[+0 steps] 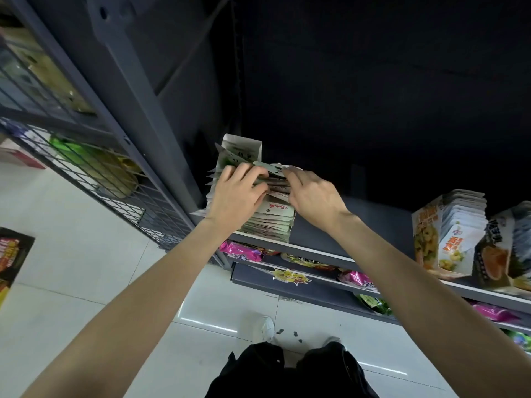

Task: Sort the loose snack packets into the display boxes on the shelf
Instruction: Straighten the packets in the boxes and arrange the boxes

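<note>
A white display box (244, 145) stands at the left end of the grey shelf (321, 251), packed with a row of pale green snack packets (273, 222). My left hand (235, 193) lies over the left part of the row, its fingers curled round several packets. My right hand (313, 196) reaches in from the right and pinches the top edge of a packet in the middle of the row. Both hands hide the packets beneath them.
Two more display boxes stand on the shelf at the right: a yellow-printed box (442, 239) and a dark box (505, 254). Lower shelves hold pink packets (241, 251) and green ones. A wire mesh rack (115, 182) rises at left. White tiled floor lies below.
</note>
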Demonstrator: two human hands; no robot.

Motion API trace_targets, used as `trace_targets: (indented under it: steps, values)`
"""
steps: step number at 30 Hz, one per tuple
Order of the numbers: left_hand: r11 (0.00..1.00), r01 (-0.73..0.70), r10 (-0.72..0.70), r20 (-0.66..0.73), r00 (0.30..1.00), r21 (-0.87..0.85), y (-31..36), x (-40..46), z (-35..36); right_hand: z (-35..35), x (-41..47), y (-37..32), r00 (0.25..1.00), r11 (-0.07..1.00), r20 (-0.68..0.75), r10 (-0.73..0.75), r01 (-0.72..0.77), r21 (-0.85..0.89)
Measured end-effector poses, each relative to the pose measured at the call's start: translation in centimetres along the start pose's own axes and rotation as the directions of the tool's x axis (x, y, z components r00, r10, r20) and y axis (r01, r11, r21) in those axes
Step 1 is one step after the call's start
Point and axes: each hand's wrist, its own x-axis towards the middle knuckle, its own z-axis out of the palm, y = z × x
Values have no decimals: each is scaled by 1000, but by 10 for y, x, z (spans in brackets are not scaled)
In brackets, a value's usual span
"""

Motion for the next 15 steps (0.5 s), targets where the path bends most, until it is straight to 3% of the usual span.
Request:
trace_targets:
  steps: [3,7,11,15]
  values:
    - [1000,4,-4,43,999,1,0,-2,0,-5,10,2,999,999,38,16,-17,31]
    - [998,55,-55,36,998,6,1,3,-1,-9,17,12,979,999,201,35,-38,14]
    - [999,49,-50,37,998,22,-4,25,-3,-11,19,21,975,935,200,100,-161,316]
    - [999,42,-43,97,994,14,-9,41,-3,-22,18,19,959,871,259,117,-224,438]
